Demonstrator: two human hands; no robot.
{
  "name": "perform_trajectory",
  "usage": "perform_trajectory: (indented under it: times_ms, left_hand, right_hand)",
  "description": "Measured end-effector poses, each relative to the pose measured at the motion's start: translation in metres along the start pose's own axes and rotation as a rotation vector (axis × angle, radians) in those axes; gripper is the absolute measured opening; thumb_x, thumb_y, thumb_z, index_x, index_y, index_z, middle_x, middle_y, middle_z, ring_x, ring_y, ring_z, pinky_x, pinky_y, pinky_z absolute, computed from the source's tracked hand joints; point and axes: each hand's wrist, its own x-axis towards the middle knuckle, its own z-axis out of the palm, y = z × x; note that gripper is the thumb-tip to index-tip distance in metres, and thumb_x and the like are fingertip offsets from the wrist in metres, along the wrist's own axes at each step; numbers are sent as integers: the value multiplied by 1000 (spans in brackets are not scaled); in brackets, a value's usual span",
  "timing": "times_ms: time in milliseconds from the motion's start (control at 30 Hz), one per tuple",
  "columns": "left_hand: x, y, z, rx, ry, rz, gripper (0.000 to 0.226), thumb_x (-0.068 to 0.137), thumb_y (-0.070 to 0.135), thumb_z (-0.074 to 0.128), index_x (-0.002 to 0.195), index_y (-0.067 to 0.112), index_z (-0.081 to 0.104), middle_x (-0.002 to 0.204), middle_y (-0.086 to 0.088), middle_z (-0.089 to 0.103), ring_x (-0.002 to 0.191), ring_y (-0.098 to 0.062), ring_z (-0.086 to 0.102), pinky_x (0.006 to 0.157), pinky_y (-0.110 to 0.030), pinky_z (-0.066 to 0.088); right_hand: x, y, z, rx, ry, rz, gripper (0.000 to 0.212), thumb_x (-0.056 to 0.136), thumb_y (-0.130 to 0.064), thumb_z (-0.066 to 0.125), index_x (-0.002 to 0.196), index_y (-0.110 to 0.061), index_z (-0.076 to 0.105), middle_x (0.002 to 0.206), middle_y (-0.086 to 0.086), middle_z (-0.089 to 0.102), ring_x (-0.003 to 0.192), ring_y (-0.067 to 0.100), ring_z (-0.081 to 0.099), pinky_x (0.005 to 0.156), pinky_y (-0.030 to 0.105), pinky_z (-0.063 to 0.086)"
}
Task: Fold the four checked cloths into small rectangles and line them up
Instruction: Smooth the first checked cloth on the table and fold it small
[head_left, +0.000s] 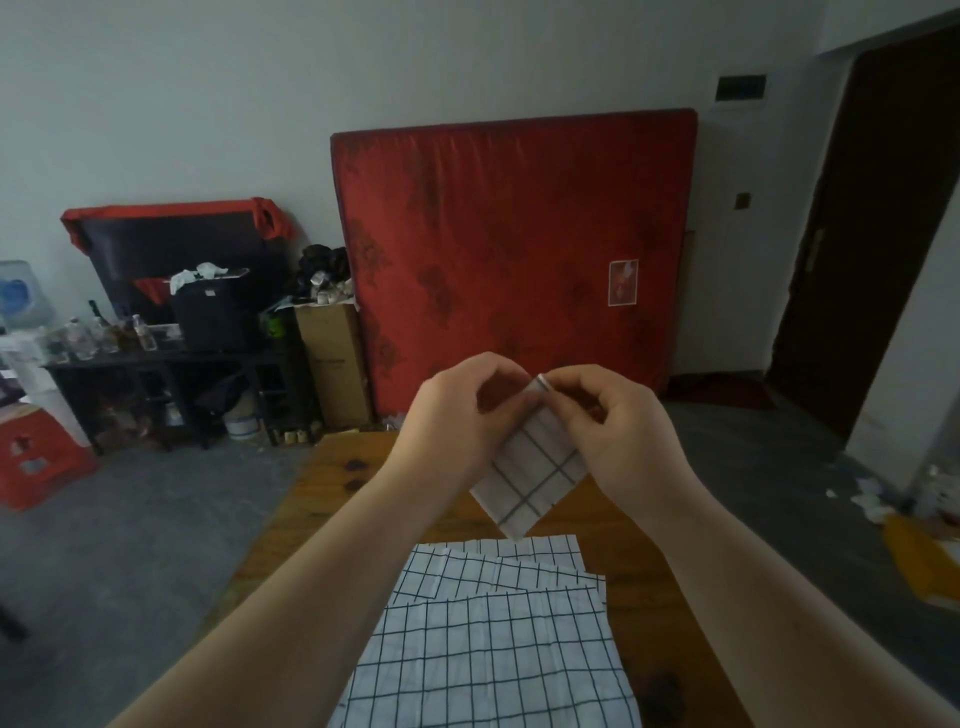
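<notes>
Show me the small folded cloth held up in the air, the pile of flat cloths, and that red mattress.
folded cloth (535, 467), head view, middle of its checked face.
pile of flat cloths (493, 644), head view, middle of the top cloth.
red mattress (514, 249), head view, middle of its front.

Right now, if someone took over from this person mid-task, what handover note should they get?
Left hand: pinches the top of the small folded cloth.
Right hand: pinches the same top edge.
The folded cloth hangs in the air above the wooden table, one corner pointing down.
The pile of unfolded checked cloths lies flat on the near part of the table; three overlapping layers appear to show.
Done: one cloth folded small, not yet set down.
Left: set it on the table, fold the cloths in the pile, and line up all four.
</notes>
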Motion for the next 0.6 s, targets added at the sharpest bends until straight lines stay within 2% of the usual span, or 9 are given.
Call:
perform_trajectory:
  times_ms: [167, 267, 333, 400, 467, 600]
  left_hand:
    - [1, -1, -1, -94, 55, -85, 2, 92, 33, 73, 91, 35, 73, 84, 16, 72, 80, 3, 66, 62, -10, 49]
    - [4, -4, -3, -249, 72, -140, 3, 92, 33, 72, 92, 31, 74, 86, 12, 74, 82, -4, 69, 73, -24, 57]
    - [5, -4, -3, -335, 78, -176, 4, 92, 32, 72, 93, 30, 75, 88, 9, 75, 86, -10, 70, 78, -34, 60]
    - [6, -5, -3, -375, 94, -195, 5, 93, 31, 71, 94, 28, 75, 87, 10, 74, 84, -9, 69, 77, -32, 59]
    - [6, -6, -3, -393, 96, -203, 5, 94, 29, 71, 97, 29, 73, 88, 11, 74, 84, -7, 68, 77, -31, 57]
    - [6, -5, -2, -392, 35, -151, 24, 96, 19, 68, 111, 38, 67, 99, 11, 75, 93, -9, 71, 80, -33, 60]
  right_hand:
    - [0, 2, -4, -17, 60, -39, 27, 95, -19, 68, 113, -37, 59, 101, -18, 62, 96, -7, 59, 77, 8, 49]
    - [4, 8, -4, -55, 137, -27, 28, 92, -27, 70, 115, -37, 57, 112, -20, 56, 104, 0, 56, 83, 19, 51]
    - [6, 9, -5, 41, 122, 64, 28, 93, -33, 68, 119, -37, 56, 117, -19, 57, 108, 3, 58, 86, 24, 52]
    - [7, 7, -7, 204, 91, 161, 22, 96, -34, 66, 117, -34, 59, 111, -13, 65, 100, 6, 65, 77, 24, 56]
    - [8, 4, -9, 306, 97, 195, 10, 99, -31, 63, 109, -33, 64, 100, -8, 70, 90, 8, 69, 70, 23, 58]
    - [10, 2, -8, 287, 119, 183, 4, 98, -30, 65, 100, -33, 67, 93, -5, 71, 82, 12, 70, 73, 34, 63]
